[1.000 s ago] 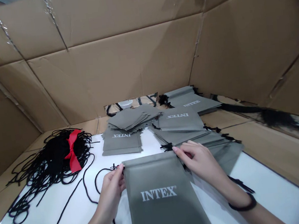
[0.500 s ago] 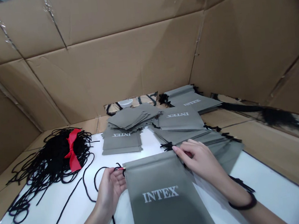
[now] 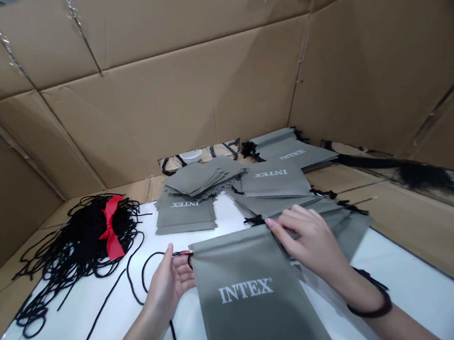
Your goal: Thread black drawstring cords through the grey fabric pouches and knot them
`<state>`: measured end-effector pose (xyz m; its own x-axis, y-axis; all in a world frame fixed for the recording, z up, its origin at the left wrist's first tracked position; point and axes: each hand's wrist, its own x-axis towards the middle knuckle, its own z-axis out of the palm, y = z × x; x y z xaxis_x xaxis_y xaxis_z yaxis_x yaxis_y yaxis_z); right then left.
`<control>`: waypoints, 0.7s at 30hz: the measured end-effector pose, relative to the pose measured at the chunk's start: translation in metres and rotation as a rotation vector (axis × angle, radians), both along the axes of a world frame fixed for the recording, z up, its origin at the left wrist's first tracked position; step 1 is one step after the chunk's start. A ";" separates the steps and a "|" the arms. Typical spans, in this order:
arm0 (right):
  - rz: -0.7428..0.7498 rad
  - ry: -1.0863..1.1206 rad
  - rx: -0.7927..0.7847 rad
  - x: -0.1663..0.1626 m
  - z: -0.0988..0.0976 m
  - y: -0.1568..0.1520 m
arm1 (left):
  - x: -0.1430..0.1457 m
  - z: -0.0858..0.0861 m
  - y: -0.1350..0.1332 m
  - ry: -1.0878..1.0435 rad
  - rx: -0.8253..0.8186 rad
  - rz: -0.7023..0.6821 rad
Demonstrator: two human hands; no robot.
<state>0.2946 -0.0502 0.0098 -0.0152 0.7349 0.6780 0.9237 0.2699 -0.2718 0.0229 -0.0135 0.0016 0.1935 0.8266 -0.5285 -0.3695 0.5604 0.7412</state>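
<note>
A grey drawstring bag [image 3: 259,318] printed INTEX lies flat in front of me. My right hand [image 3: 309,237] grips its top right corner between thumb and curled fingers. At the top left corner, my left hand [image 3: 173,275] is palm up with the thumb lifted away from the fingers. A thin red piece [image 3: 182,253] with black cord sticks out of the bag's top hem just above those fingers. Black cord [image 3: 143,270] loops behind the left hand, and a loose end hangs below it. What lies inside the right fist is hidden.
A bundle of black cords [image 3: 76,240] tied with a red ribbon [image 3: 111,228] lies at the left. Grey bags are stacked in a back-middle pile [image 3: 185,217] and a right-hand pile [image 3: 277,181]. Cardboard walls [image 3: 202,91] enclose the white table [image 3: 106,334].
My left thumb has lifted off the red piece and the fingers have straightened. The bag and both hands have shifted slightly right.
</note>
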 end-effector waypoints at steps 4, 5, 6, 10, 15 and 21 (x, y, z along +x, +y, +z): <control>0.005 0.001 0.013 0.001 -0.001 0.001 | 0.002 -0.001 0.000 0.027 -0.019 -0.015; 0.006 0.006 0.006 0.001 -0.002 0.001 | 0.002 -0.001 0.000 0.029 -0.020 -0.020; 0.006 0.012 -0.002 0.001 -0.002 0.001 | 0.002 -0.002 -0.001 0.031 -0.018 -0.019; 0.009 0.027 -0.036 0.003 -0.003 0.002 | 0.002 -0.002 -0.002 0.042 0.031 -0.032; 0.010 0.035 -0.033 0.004 -0.004 0.002 | -0.001 -0.005 -0.001 0.036 0.087 -0.067; -0.031 0.035 -0.005 0.004 -0.002 0.002 | -0.008 -0.004 0.001 0.033 0.082 -0.107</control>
